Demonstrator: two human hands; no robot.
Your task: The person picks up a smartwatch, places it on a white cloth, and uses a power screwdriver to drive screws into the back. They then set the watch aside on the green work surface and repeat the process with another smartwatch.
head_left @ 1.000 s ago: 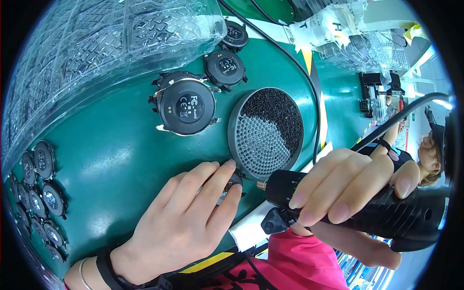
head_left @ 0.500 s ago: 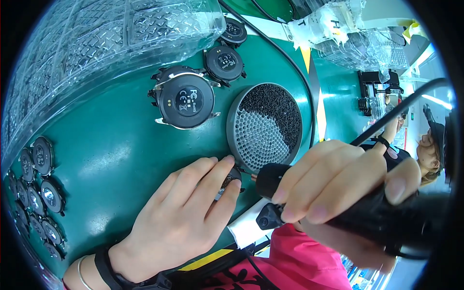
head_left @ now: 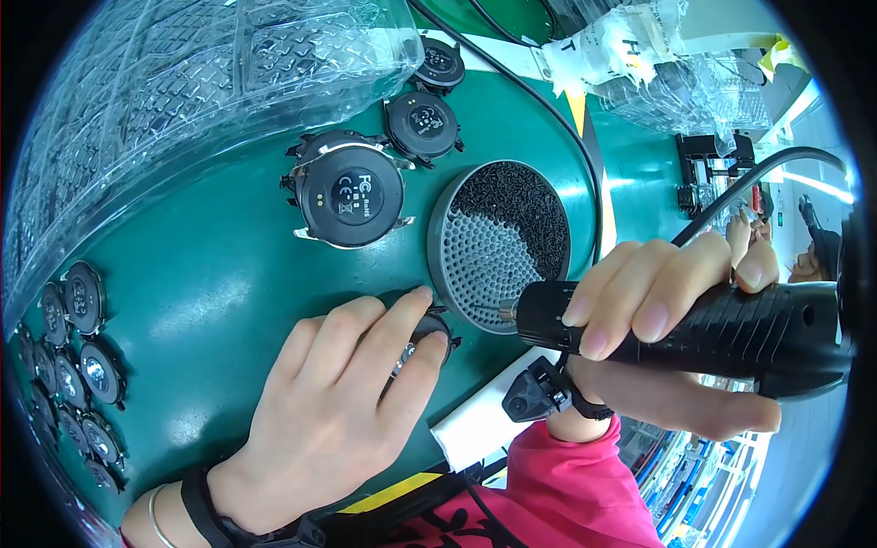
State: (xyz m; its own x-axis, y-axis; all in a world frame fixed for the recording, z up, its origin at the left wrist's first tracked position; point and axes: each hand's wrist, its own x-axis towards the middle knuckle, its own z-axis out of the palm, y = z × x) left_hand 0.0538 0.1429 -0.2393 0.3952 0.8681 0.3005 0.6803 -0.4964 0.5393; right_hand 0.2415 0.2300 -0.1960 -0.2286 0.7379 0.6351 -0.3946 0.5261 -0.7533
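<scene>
My left hand (head_left: 329,402) rests on the green mat with its fingers curled over a black round watch case (head_left: 433,336), which they partly hide. In my right hand (head_left: 639,301) is a black electric screwdriver (head_left: 722,327), held sideways. Its metal bit end is over the near edge of a round grey screw dish (head_left: 438,265); whether it touches cannot be told. Small black screws (head_left: 521,205) heap in the dish's far right part, and its perforated plate shows elsewhere. Beyond my left hand, a larger watch case (head_left: 352,196) with silver lugs lies back up on others.
Clear plastic trays (head_left: 228,73) cover the far left. Several watch backs (head_left: 82,297) lie at the left edge, and two more (head_left: 422,123) behind the dish. A black cable (head_left: 548,110) crosses the far side. Another person's hands (head_left: 744,233) show at the right.
My right hand has drawn the screwdriver from the watch case under my left hand, over to the screw dish. The left hand stays on the case with only a slight finger shift.
</scene>
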